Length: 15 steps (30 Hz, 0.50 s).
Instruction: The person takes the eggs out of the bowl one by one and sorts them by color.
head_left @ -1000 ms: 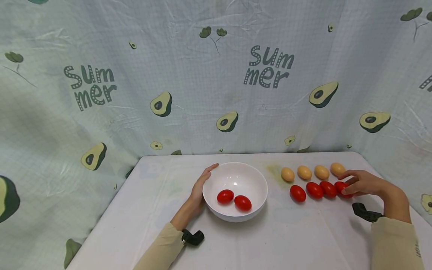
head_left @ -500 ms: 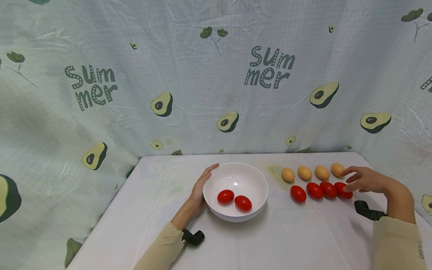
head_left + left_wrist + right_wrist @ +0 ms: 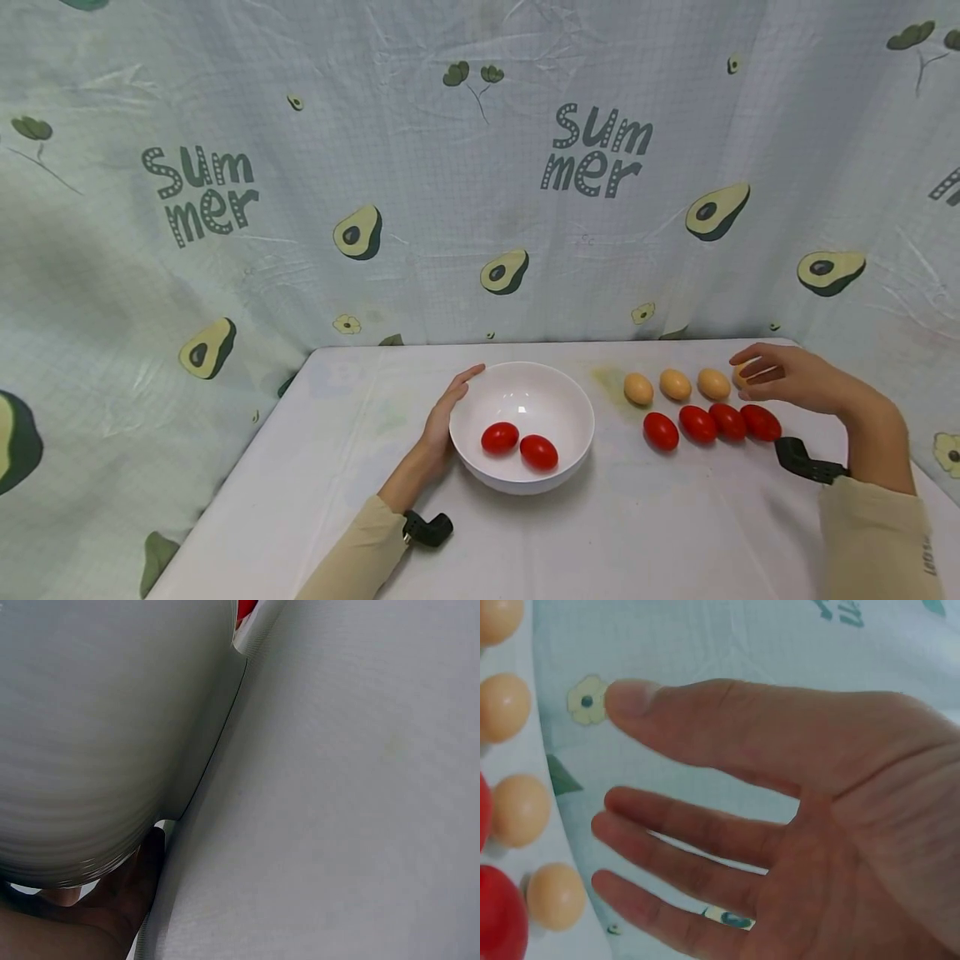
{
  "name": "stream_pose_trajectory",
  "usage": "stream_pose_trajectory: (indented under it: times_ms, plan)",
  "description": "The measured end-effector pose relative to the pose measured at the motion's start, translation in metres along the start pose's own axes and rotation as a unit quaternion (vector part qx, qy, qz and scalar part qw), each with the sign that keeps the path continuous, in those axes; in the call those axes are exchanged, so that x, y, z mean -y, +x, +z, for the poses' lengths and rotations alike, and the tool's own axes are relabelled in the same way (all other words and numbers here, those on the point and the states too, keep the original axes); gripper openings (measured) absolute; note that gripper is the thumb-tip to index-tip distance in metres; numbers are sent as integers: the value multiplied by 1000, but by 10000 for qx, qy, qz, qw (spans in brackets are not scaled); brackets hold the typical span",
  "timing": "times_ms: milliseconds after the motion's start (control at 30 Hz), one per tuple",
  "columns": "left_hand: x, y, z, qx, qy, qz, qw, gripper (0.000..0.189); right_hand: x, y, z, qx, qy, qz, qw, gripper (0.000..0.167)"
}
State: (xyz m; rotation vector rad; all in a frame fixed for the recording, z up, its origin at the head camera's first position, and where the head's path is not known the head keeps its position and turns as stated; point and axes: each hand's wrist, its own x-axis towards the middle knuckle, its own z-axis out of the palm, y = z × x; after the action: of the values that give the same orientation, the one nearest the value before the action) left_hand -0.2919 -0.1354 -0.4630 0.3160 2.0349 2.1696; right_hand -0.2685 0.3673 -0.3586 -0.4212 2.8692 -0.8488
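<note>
A white bowl [image 3: 570, 408] stands mid-table with two red eggs inside, a left one [image 3: 500, 437] and a right one [image 3: 538, 452]. My left hand [image 3: 441, 421] rests along the bowl's left side, fingers extended and fingertips at the rim; in the left wrist view the hand [image 3: 112, 907] lies against the outer wall. My right hand [image 3: 802, 379] hovers over the rightmost tan egg [image 3: 739, 375], which the fingers partly cover in the head view. Seen from the right wrist, thumb and fingers are spread with nothing between them, and a tan egg [image 3: 556, 896] lies beyond the fingertips.
Several tan eggs [image 3: 675, 384] form a back row on the right of the white table [image 3: 637, 533]. In front of them lies a row of several red eggs [image 3: 697, 424]. A cloth [image 3: 420, 167] with avocado prints hangs behind and beside the table.
My right hand has left the rightmost red egg and moved back over the rightmost tan egg; that red egg stays on the table. The left hand and bowl have not moved.
</note>
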Motion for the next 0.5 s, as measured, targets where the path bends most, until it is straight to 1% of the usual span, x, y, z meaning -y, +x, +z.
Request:
stream_pose_trajectory:
  times_ms: [100,233,333,500]
  plan:
    - [0,0,0,8,-31,21,10000,53,10,4,3,-239,9,-187,9995,48]
    - [0,0,0,9,-57,10,10000,53,24,10,10,-499,61,-253,9984,47]
    - [1,0,0,16,-23,25,10000,53,32,13,14,-609,115,-236,9978,44]
    - [1,0,0,-7,18,9,10000,53,45,17,18,-730,95,-439,9963,39]
